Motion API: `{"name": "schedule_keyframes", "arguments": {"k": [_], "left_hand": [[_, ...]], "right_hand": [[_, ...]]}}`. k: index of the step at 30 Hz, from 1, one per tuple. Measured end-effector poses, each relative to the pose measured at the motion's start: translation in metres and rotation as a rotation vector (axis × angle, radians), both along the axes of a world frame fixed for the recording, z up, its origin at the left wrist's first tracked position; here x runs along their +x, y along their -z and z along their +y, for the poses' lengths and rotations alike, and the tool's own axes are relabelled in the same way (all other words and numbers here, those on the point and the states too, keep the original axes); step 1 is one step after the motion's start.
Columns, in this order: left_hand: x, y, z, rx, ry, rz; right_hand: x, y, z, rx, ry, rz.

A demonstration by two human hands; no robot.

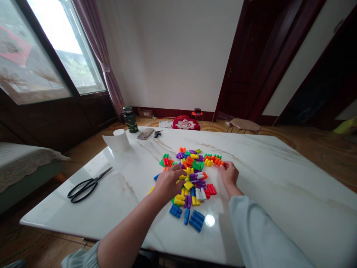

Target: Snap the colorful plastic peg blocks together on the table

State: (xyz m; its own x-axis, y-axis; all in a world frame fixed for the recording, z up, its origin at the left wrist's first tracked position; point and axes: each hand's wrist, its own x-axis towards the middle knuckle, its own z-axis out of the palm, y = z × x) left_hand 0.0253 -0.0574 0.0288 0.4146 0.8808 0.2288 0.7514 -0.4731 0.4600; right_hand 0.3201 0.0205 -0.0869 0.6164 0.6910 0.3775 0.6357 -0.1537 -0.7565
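Observation:
Building blocks in many colours lie in a loose pile on the white marble-patterned table [134, 223]. My left hand [169, 183] reaches over the near left side of the pile, its thumb and fingers apart around a yellow block [188, 185]; whether they touch it I cannot tell. At the right edge, my right hand [230, 174] pinches the end of a joined row of orange blocks [214, 160] with green ones along its far side. Two yellow blocks [208, 162] sit beside that row. Closest to me are separate blue blocks [197, 221].
Black-handled scissors [87, 185] lie on the left. Farther back stand a white paper roll [121, 140] and a camouflage flask [130, 120], beside a phone [145, 133] and keys [157, 133]. Beyond the table are a red stool [186, 123] and a brown stool [244, 125].

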Motion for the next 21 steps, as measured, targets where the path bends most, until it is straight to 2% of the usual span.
{"name": "schedule_keyframes", "arguments": {"k": [13, 17, 21], "left_hand": [[-0.011, 0.003, 0.006, 0.023, -0.022, -0.032], [-0.021, 0.007, 0.014, 0.014, -0.149, -0.006], [-0.034, 0.012, 0.021, -0.046, -0.26, 0.074]], "right_hand": [[0.0, 0.012, 0.014, 0.048, -0.117, -0.05], [0.0, 0.01, 0.006, 0.084, -0.119, -0.018], [-0.011, -0.001, -0.011, 0.093, -0.031, 0.083]]}}
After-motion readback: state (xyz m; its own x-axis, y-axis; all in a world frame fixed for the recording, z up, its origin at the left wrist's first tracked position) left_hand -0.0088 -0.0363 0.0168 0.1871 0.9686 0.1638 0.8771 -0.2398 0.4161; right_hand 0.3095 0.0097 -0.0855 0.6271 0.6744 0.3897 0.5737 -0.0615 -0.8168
